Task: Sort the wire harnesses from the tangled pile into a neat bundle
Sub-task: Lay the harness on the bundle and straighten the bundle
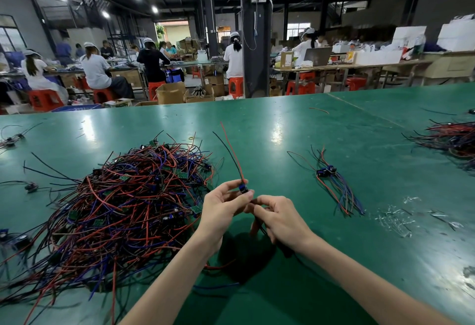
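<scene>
A big tangled pile of red, black and blue wire harnesses with small green boards lies on the green table, left of centre. My left hand pinches the blue-black component of one harness; its red and black wires stick up and away. My right hand, just to the right, grips that harness's lower wires, which run under the hand. A small neat bundle of harnesses lies to the right of both hands.
Another heap of harnesses sits at the right edge. Loose single harnesses lie at the far left. Clear plastic scraps litter the table at right. Seated workers fill the benches beyond the table's far edge.
</scene>
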Motion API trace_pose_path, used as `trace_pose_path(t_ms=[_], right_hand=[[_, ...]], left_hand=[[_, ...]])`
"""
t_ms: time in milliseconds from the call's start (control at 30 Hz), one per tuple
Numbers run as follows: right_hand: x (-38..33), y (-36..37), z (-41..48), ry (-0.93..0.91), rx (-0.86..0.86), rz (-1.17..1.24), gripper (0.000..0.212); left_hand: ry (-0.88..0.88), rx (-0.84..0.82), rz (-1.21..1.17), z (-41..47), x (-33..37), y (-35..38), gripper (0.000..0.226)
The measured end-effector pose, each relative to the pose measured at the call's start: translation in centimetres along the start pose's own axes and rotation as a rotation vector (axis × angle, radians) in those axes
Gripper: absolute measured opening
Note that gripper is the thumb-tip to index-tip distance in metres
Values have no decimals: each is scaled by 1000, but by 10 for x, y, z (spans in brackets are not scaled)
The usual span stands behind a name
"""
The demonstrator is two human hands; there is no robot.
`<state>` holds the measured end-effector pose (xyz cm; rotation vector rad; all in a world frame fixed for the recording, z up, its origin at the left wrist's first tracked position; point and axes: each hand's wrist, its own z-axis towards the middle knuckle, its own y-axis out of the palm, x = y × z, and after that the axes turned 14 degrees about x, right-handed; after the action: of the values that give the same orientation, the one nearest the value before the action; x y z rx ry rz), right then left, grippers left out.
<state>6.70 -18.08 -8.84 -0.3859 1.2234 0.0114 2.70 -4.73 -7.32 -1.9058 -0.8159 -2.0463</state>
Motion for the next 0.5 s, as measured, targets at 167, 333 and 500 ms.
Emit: trace_pose_path(t_ms=[167, 333, 500], right_hand=[[0, -1, 1, 19, 0, -5, 18], [2, 0, 3, 55, -5, 20, 19], [2, 1, 2, 47, 11, 8, 22]], left_hand=[[6, 0, 22, -1, 0, 1, 21], [14, -20, 42, 1, -1, -1, 19], [16, -26, 54, 2, -1, -2, 19]])
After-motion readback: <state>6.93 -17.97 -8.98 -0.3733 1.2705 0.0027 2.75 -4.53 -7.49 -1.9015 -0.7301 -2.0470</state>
